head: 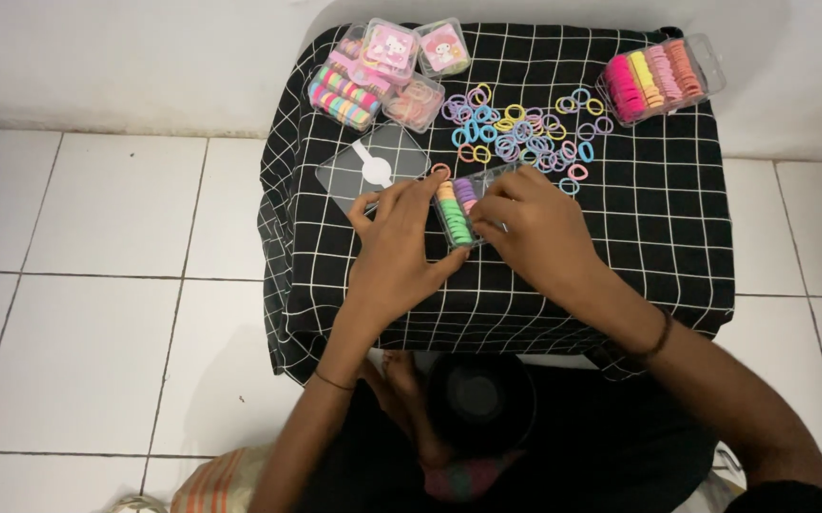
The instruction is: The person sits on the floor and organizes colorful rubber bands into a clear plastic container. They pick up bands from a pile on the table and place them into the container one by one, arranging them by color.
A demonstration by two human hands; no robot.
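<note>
Two hands are meeting over a small clear plastic box point(458, 211) that is lying near the middle of the surface point(658, 218), a low table draped in a black cloth with a white grid. The left hand point(397, 245) is resting flat beside the box, its fingers spread and curling against the box's left edge rather than closing around anything. The right hand point(532, 226) is bending over the box's right side, fingertips pressing down on the rim and the contents; whether it is pinching a band is hidden by the knuckles. Inside the box, small hair bands are sitting packed in rows of orange, purple and green.

Just to the left of the left hand's fingertips, a clear lid point(373, 168) with a white hanging tab is lying flat on the cloth. Just behind the box, a loose pile of elastic bands point(520, 128) in purple, blue, yellow and pink is spreading across the cloth. At the far right corner, an open clear box of bands point(660, 79) in pink, yellow and orange rows is sitting tilted. At the far left corner, a stack of filled boxes point(387, 68) with pink picture lids is resting together. White floor tiles point(97, 285) are surrounding the table.
</note>
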